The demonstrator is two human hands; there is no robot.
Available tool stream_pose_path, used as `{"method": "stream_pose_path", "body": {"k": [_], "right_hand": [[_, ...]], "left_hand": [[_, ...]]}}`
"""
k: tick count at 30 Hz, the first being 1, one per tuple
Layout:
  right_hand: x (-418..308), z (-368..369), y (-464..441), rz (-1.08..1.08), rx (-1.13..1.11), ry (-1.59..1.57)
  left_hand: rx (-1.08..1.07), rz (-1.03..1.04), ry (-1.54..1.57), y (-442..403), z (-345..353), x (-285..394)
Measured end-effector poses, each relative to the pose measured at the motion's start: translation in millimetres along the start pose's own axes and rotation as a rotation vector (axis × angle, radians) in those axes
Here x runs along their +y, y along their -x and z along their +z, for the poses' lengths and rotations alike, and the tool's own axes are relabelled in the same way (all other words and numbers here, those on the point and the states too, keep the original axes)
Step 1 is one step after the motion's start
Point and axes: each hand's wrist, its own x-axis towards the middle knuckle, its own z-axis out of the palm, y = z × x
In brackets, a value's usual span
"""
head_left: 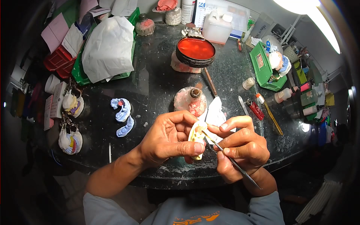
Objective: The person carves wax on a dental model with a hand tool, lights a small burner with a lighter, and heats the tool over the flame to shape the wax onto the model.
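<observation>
My left hand (170, 137) is closed around a cream-yellow dental cast (197, 138), thumb pressed on its near side. A patch of pinkish material shows on the cast's upper part. In my right hand (242, 148) is a thin metal dental carving tool (238, 167), pinched like a pen. Its upper tip meets or nearly meets the cast; the other, hooked end points down toward me. A white cloth (215, 112) lies just behind my hands, beside a plaster-crusted burner (190, 100) with a metal nozzle.
A round pan of red wax (195, 48) stands at the back. Blue dental casts (122, 110) lie left, near mounted models (70, 140). To the right are a knife (243, 105), a yellow-handled brush (270, 114) and a green bin (262, 67). A covered green tray (107, 48) sits back left.
</observation>
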Motion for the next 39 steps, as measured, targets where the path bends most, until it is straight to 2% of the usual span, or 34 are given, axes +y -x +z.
{"method": "stream_pose_path", "body": {"k": [3,6,17,20,23,32,39], "right_hand": [[-2.0,-1.2,-0.3,0.012,-0.009,0.004],[-1.8,1.7,0.8,0.022,0.078,-0.030],[-1.6,0.9,-0.1,0.012,0.073,-0.020],[-2.2,0.1,0.2,0.036,0.079,-0.040],[-3.4,-1.3,0.2,0.060,0.071,-0.057],[-3.7,-1.2,-0.6,0.052,0.049,-0.036],[-3.4,0.1,-0.8,0.045,0.060,-0.026]], "left_hand": [[0.003,-0.016,-0.012,0.4,0.9,2.3],[0.004,-0.020,-0.022,0.5,0.8,2.7],[-0.004,0.025,-0.013,-0.1,0.7,-0.9],[0.012,-0.072,-0.042,2.1,-4.0,1.7],[0.002,0.037,-0.028,-0.7,3.5,0.3],[0.012,-0.063,-0.044,1.2,-4.8,-0.9],[0.014,-0.013,-0.030,0.5,-0.9,-1.6]]}}
